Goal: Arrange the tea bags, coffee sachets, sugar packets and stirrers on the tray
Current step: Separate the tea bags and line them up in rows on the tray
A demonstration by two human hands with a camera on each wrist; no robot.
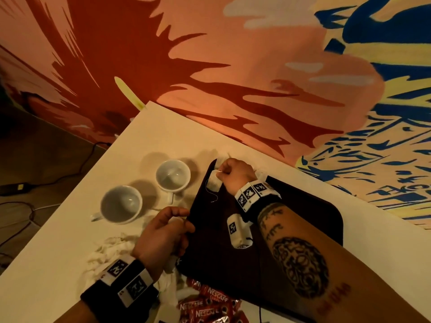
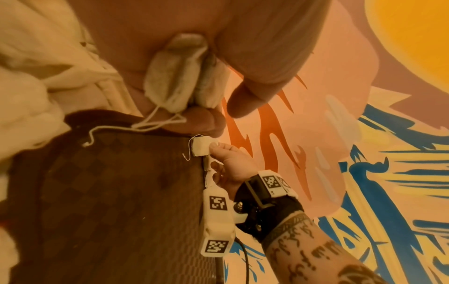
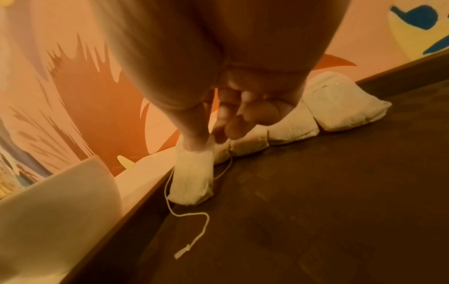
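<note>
Two white cups (image 1: 149, 194) on a pale table (image 1: 58, 248), handles toward the near side, left of centre. Behind, a painted wall (image 1: 256, 54) in red, orange, blue. Far left, dark cables (image 1: 46, 178) on the floor.

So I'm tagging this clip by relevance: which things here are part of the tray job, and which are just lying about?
Part of the job:
- dark tray
- tea bag pinched by the right hand
- row of tea bags on the tray
- tea bags held in the left hand
- red coffee sachets

Lying about:
- two white cups
- crumpled white cloth
</note>
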